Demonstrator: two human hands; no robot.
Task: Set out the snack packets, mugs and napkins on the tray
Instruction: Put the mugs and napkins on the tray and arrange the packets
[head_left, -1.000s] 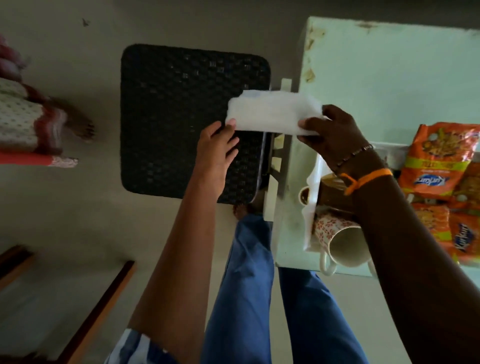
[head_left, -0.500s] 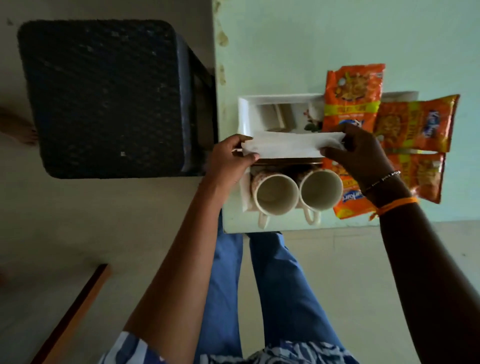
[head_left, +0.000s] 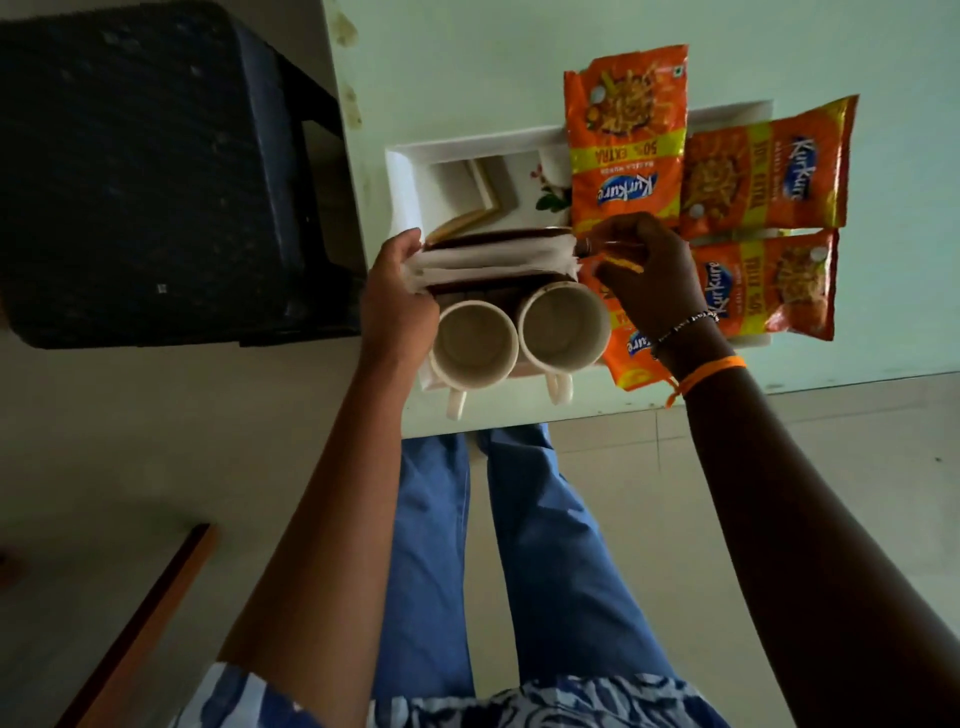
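Head view: my left hand (head_left: 397, 291) & right hand (head_left: 641, 265) each pinch an end of folded white paper napkins (head_left: 493, 265), low over white rectangular plastic tray (head_left: 402, 171) on pale-green counter (head_left: 467, 62), just behind two cream ceramic mugs (head_left: 475, 345). Risk: stack fans apart or knocks mug rims if dropped crooked.

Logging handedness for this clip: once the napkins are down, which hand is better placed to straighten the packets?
Probably the right hand: it pinches the napkins at the end touching the packets. The left hand holds the far end, beside the mugs.
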